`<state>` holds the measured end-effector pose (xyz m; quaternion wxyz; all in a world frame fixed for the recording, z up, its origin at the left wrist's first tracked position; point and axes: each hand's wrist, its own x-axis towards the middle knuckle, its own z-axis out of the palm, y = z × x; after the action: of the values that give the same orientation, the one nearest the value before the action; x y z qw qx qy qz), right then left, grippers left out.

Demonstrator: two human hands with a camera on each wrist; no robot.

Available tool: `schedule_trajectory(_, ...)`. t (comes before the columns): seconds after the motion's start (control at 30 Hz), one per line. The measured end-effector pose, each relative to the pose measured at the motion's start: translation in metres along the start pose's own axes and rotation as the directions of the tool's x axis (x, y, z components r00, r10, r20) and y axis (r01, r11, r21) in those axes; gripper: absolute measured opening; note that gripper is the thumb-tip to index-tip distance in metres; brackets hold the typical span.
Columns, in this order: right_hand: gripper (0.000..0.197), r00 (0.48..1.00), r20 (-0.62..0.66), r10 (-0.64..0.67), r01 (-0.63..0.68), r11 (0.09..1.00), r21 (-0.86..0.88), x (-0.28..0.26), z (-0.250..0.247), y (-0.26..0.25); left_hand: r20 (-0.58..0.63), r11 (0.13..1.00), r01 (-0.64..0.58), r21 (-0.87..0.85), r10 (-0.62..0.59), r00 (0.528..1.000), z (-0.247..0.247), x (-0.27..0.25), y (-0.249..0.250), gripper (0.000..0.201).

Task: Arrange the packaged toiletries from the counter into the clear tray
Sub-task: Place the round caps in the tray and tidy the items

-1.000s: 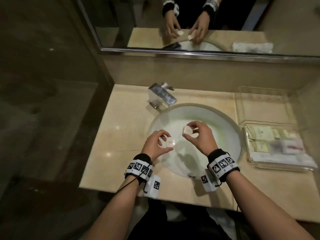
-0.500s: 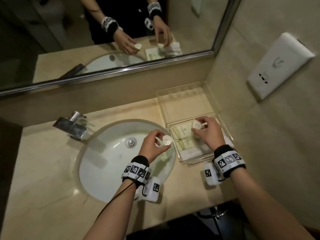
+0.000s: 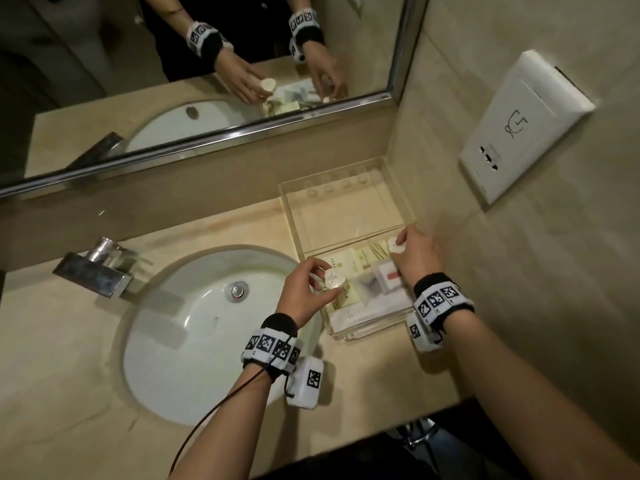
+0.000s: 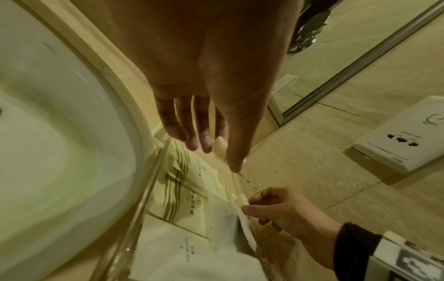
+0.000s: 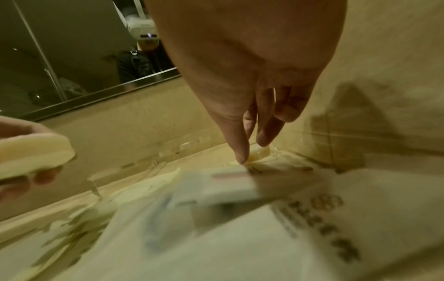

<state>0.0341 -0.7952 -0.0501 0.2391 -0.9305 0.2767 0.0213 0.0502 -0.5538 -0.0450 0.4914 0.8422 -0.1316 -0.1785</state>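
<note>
A clear tray [image 3: 347, 206] stands on the counter right of the sink. Its near compartment holds several flat cream packets [image 3: 367, 259] and a white box with a red stripe [image 3: 389, 277]. My left hand [image 3: 323, 277] pinches a small round white pack [image 3: 334, 279] above that compartment's left edge; the same round pack [image 4: 220, 148] shows between its fingertips in the left wrist view. My right hand [image 3: 401, 244] pinches a second round pack [image 3: 394, 244], and lower down that second pack [image 5: 260, 152] sits at the compartment's far right corner.
A white sink [image 3: 194, 327] with a metal faucet [image 3: 97, 270] lies to the left of the tray. A mirror [image 3: 207, 64] runs along the back wall. A white socket plate [image 3: 519, 129] sticks out of the right wall close above the tray.
Both hands carried their round packs from over the sink rightward to the tray. The right hand has gone down to the near compartment's far right corner.
</note>
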Motion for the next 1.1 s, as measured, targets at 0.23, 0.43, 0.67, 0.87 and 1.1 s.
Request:
schedule_trajectory(0.23,0.015,0.998,-0.054,-0.039,0.038,0.999,-0.02,-0.001,0.007,0.009,-0.005,1.0,0.003,0.02,-0.003,1.0,0.002,-0.001,0.0,0.039)
schedule_trajectory(0.43,0.016,0.997,-0.067,-0.035,0.036,0.999,0.012,0.003,0.011,0.012,0.0,0.999,0.001,0.035,-0.001,1.0,0.007,0.0,0.004,0.039)
schedule_trajectory(0.67,0.019,0.997,-0.068,-0.041,0.041,0.999,0.009,0.004,0.011,0.016,0.004,0.999,-0.019,0.046,0.019,1.0,0.012,0.002,0.009,0.039)
schedule_trajectory(0.87,0.012,0.997,-0.032,-0.068,0.071,0.99,0.125,0.0,0.003,0.015,0.007,0.997,-0.025,0.068,0.025,1.0,0.016,0.007,0.016,0.038)
schedule_trajectory(1.1,0.019,0.941,0.292,-0.171,-0.054,0.775,0.63,-0.023,-0.017,-0.012,-0.017,0.995,-0.024,0.092,0.026,1.0,0.029,0.02,0.03,0.038)
